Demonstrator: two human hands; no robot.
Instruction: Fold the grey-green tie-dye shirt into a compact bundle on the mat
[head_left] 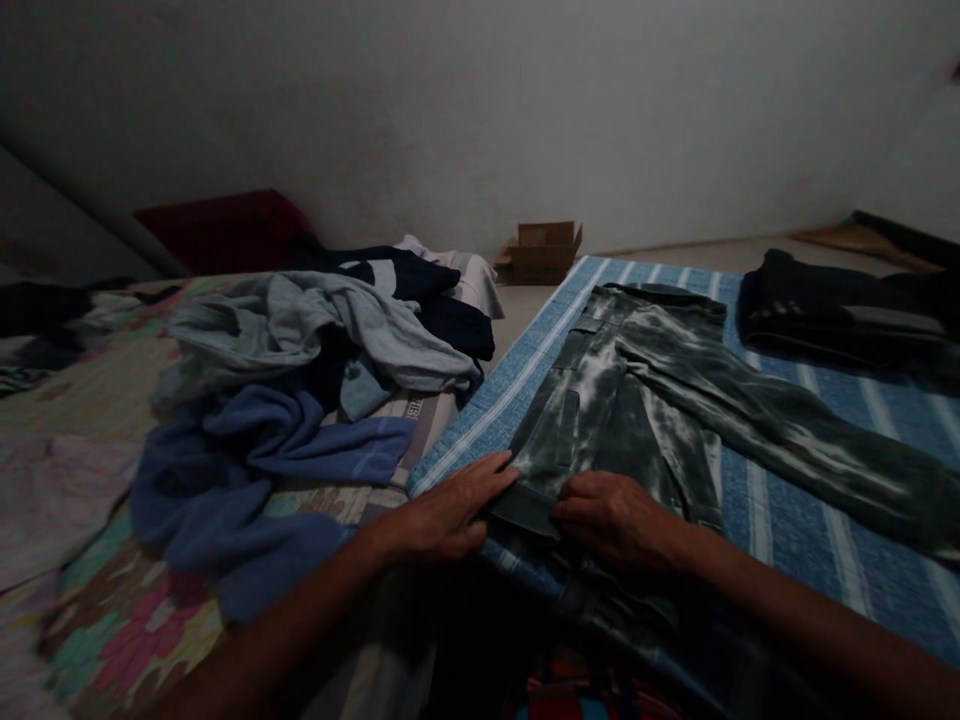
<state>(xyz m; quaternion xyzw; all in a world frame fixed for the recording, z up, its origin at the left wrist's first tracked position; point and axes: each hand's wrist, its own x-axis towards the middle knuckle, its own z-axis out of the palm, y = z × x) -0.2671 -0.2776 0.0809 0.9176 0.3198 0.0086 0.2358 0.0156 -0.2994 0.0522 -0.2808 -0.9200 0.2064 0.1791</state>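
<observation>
A dark grey and white tie-dyed jacket (600, 400) lies spread on a blue striped cloth (517, 370), one sleeve stretched out to the right. At the jacket's near left corner, my left hand (450, 507) rests with its fingers extended, the fingertips touching the hem. My right hand (615, 515) is closed at the near edge, its curled fingers gripping the hem. Part of the jacket's lower edge is hidden beneath that hand and hangs in shadow toward me.
To the left, a blue garment (262, 450) and a grey garment (300, 320) lie heaped on a floral cover (142, 640). Folded black clothing (832, 310) sits at the right. A cardboard box (544, 255) stands by the wall, near a dark red object (225, 230).
</observation>
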